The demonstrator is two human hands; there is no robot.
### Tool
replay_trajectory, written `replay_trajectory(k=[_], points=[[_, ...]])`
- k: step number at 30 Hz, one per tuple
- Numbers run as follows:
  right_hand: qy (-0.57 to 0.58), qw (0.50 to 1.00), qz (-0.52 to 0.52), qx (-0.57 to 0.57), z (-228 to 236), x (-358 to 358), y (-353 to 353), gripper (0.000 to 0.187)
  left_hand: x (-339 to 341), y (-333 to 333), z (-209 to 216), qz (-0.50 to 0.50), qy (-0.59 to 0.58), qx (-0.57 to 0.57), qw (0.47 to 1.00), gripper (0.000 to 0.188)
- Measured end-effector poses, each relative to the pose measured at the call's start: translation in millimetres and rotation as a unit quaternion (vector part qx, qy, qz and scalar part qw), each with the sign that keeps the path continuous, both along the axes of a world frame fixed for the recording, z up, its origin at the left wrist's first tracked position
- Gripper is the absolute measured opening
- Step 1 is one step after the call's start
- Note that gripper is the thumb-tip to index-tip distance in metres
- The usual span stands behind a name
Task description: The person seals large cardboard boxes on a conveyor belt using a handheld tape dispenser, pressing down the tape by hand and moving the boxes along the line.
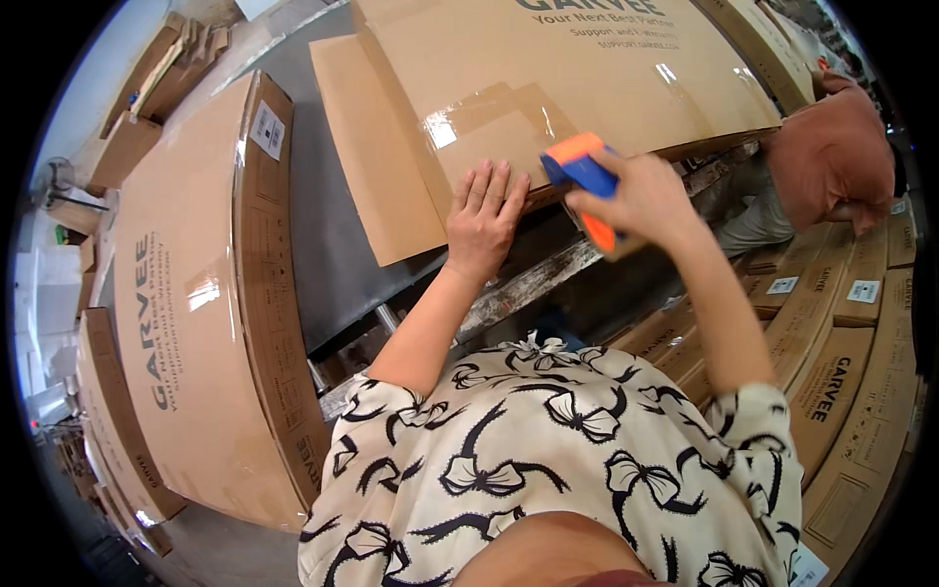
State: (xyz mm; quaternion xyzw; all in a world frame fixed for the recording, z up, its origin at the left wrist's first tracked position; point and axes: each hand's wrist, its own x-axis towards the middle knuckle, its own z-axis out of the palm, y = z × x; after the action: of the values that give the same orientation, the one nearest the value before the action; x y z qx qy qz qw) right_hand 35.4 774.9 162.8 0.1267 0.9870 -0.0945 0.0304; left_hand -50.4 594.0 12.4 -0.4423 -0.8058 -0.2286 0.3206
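Nearby, a second brown carton [191, 303] stands left of the large carton [606, 88] on the dark table [337, 235]; more cartons [831, 372] lie at lower right, and a co-worker [831, 157] in a rust-coloured top is close by. The large carton's left flap [367, 147] juts outward; its contents are hidden. The left hand [486, 220] rests flat near its edge; the right hand [646, 201] grasps an orange-and-blue tape dispenser [582, 174] beside that edge.

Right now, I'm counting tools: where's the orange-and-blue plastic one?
Head view, upper right of centre: the tool is in the right hand, by the flapped brown cardboard box.
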Motion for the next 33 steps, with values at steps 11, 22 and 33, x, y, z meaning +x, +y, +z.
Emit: replay_trajectory(k=[11, 22, 33], points=[[-0.171, 0.978, -0.116, -0.028, -48, -4, -8, 0.054, 4, 39, 51, -0.056, -0.134, -0.118, 0.982, 0.053], [-0.052, 0.755, -0.087, -0.648, -71, 89, 152, 0.065, 33, 79, 32, -0.027, -0.116, -0.140, 0.983, 0.056], [0.120, 0.905, 0.280, -0.298, -6, 79, 176, 0.075, 94, 131, 89, -0.097, -0.853, 0.328, 0.394, 0.063]])
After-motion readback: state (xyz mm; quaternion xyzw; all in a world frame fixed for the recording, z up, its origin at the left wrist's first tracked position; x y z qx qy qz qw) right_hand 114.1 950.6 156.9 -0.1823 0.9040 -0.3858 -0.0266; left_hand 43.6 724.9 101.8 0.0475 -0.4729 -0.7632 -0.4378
